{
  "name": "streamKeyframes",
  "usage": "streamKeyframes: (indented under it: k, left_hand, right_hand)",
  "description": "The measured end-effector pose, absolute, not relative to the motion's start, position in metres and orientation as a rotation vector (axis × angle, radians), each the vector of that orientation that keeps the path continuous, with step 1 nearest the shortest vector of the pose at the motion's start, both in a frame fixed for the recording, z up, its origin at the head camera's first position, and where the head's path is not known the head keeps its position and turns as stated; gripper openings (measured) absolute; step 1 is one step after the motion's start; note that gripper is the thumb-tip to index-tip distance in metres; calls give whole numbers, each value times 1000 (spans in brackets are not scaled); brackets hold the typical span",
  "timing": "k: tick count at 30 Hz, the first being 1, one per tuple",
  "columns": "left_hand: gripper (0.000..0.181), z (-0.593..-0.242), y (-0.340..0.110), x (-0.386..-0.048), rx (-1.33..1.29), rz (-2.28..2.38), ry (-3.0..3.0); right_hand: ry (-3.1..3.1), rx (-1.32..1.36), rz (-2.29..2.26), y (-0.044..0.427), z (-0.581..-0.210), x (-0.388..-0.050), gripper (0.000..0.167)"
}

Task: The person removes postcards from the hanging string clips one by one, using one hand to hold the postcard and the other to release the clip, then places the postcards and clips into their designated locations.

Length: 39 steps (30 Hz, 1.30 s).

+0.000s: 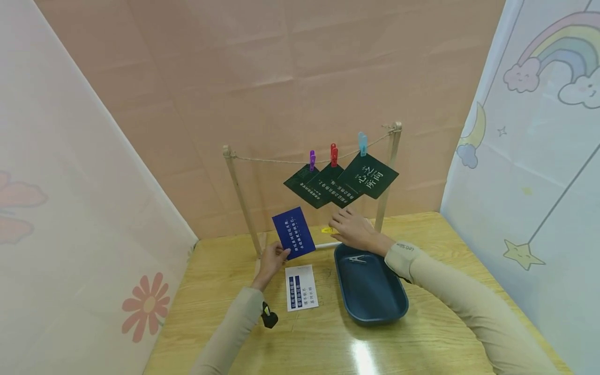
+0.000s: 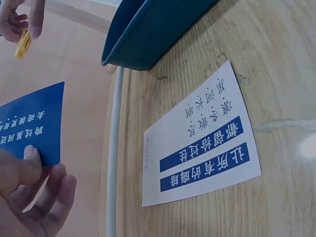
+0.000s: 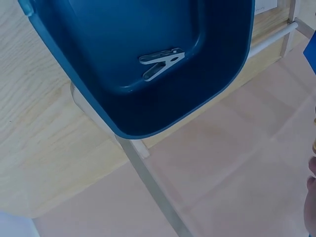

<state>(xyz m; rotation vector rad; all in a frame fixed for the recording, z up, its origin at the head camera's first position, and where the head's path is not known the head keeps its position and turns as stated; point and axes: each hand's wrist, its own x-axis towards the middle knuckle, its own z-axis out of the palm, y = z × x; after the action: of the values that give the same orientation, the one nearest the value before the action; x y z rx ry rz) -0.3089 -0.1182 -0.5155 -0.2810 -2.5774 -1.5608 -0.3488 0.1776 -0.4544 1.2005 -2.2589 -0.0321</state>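
**Three dark green cards [image 1: 367,176] on the twine [image 1: 267,161], two other cards off it**

Would put progress just past halfway. Can count three green ones hung in an overlapping row, each under its own peg: purple clothespin [image 1: 312,161], red clothespin [image 1: 334,156], light blue clothespin [image 1: 363,146]. All grouped along the right half of the twine.

Left to do, judging by the layout: one dark blue card [image 1: 294,233], in the air below the twine and apart from it; one white card [image 1: 302,288], flat on the counter [image 1: 211,291], left of the dark blue tray [image 1: 372,297]. In the tray, a single grey clothespin [image 1: 358,259] near the far end (with the yellow one, a peg for each leftover card).

Left hand [image 1: 273,260]: pinching the dark blue card at a lower corner, thumb on the printed face. Right hand [image 1: 351,227]: gripping a yellow clothespin [image 1: 327,230] in the fingertips, near the far end of the tray; cannot tell spread from closed jaws.

Dark blue card: flat, stiff-looking, tilted, with lines of white characters. White card: printed side up, two blue bands. Green cards: hanging diamond-wise from a corner, pale lettering, largest on the rightmost.
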Motion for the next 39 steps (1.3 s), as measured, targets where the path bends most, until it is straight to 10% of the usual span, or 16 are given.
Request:
streamKeyframes:
  k: [39]
  left_hand:
    - [13, -537, -139, -299, -215, -1567, -2850]
  right_hand:
    - [-2407, 1220, -96, 199, -491, -332, 30]
